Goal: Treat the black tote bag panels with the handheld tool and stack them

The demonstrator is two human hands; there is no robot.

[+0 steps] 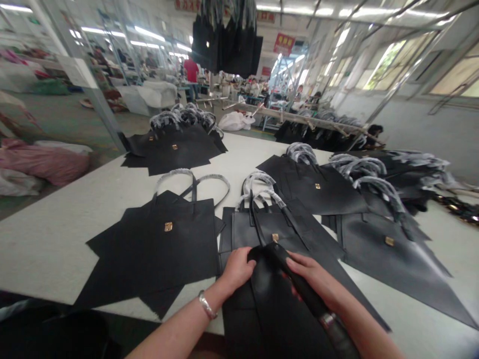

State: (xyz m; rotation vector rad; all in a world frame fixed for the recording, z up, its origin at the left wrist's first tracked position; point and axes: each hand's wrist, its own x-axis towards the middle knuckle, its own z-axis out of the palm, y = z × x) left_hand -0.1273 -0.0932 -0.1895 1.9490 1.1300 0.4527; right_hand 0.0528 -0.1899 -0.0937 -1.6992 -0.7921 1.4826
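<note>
Gripping at 6 o'clock on the table (56, 234): left hand (237, 269), fingers curled tight over the top edge of a black bag (269, 311). Right hand (316, 279), fingers closed round the bag's black strap (310, 299), which runs off toward 5 o'clock. Flat bag stacks lie at 9 o'clock (164, 244) and 2 o'clock (389, 254), their handles wrapped.

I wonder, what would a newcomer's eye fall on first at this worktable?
Most likely the fanned stacks of flat black handbags covering the white table, each with a small gold clasp and plastic-wrapped handles. Nearest the camera, the left hand grips the top edge of one black bag while the right hand lies on it. Overhead, hanging bags form a dark cluster at the top centre.
</note>
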